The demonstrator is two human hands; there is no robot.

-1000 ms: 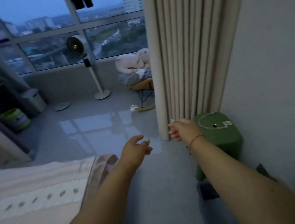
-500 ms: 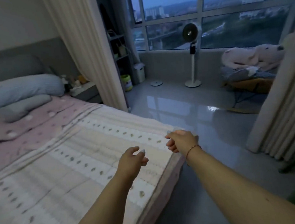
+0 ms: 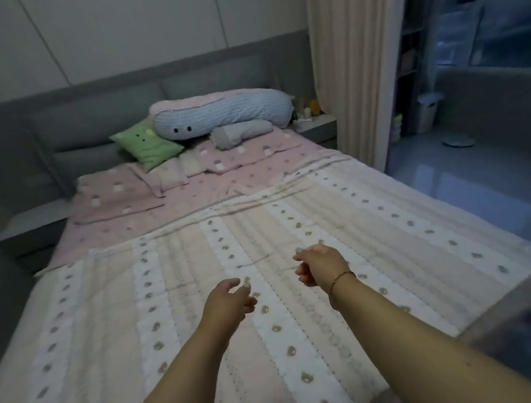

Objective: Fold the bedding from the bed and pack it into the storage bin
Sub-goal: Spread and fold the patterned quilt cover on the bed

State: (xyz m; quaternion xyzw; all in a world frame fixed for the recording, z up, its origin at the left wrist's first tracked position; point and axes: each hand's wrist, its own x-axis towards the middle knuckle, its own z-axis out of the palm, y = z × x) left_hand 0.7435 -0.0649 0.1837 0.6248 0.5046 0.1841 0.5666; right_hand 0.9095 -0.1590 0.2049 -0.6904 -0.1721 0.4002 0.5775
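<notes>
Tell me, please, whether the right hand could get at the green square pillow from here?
Probably not: the right hand hovers over the striped quilt near the foot, while the green square pillow lies far off by the headboard.

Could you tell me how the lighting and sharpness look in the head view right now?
Head view: dim, bluish dusk light, no hard shadows; the quilt and both hands, left and right, are fairly sharp; the bed's right corner smears with motion blur; wide-angle bending shows at the edges.
</notes>
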